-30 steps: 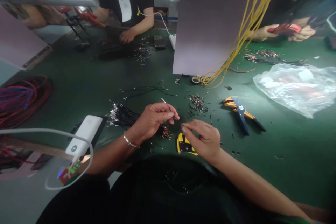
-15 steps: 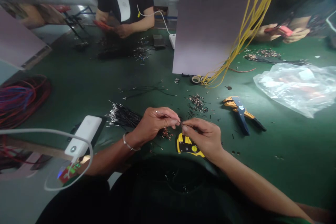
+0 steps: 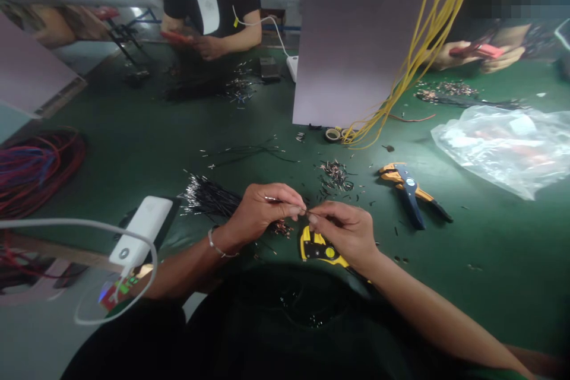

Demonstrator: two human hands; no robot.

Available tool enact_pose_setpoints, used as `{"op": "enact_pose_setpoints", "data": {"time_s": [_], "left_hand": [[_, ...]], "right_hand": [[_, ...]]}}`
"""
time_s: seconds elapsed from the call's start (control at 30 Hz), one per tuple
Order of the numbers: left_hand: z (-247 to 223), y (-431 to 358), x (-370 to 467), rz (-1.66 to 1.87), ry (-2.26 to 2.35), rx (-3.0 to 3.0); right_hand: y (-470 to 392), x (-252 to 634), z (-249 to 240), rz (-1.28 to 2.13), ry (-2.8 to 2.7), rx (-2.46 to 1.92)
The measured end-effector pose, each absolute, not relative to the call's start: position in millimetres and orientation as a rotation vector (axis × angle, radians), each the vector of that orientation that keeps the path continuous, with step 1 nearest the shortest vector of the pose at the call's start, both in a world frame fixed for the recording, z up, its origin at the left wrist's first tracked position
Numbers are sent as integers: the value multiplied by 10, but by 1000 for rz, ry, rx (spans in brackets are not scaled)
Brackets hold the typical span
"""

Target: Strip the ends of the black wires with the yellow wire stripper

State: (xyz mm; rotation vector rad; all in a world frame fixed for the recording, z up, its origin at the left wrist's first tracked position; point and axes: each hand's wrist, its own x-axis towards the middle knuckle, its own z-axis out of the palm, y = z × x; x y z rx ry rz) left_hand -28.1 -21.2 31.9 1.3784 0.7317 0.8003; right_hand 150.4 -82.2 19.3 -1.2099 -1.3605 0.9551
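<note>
Between my fingertips runs a thin wire [image 3: 307, 212], its end too small to make out. My left hand [image 3: 269, 208] pinches it, with a metal-tipped piece showing over the fingers. From the other side, the thumb and forefinger of my right hand [image 3: 345, 228] close on the same wire. A bundle of short black wires [image 3: 209, 197] with silvery ends lies beside and partly behind my left hand, its bare copper ends [image 3: 282, 227] poking out below. Yellow-and-black wire strippers [image 3: 318, 247] lie just under my right hand, which hides part of them.
Wire scraps [image 3: 336, 176] lie beyond my hands. Blue-and-orange wire strippers [image 3: 412, 190] and a plastic bag [image 3: 507, 145] are to the right. A white power bank [image 3: 142, 230] with a cable and red-blue wire coils [image 3: 35, 169] are left. Yellow wires [image 3: 401, 80] hang down. Two co-workers hold red tools opposite.
My hands stay nearly in place, fingertips still together on the wire, with only a slight shift of the fingers. The co-workers' hands and red tools moved slightly.
</note>
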Motion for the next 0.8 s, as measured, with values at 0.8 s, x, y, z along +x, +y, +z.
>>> {"op": "enact_pose_setpoints", "data": {"time_s": [0.8], "left_hand": [[337,-251,-257,758,718,1485]], "right_hand": [[-801,1498,128,736,-1514,-1191]]}}
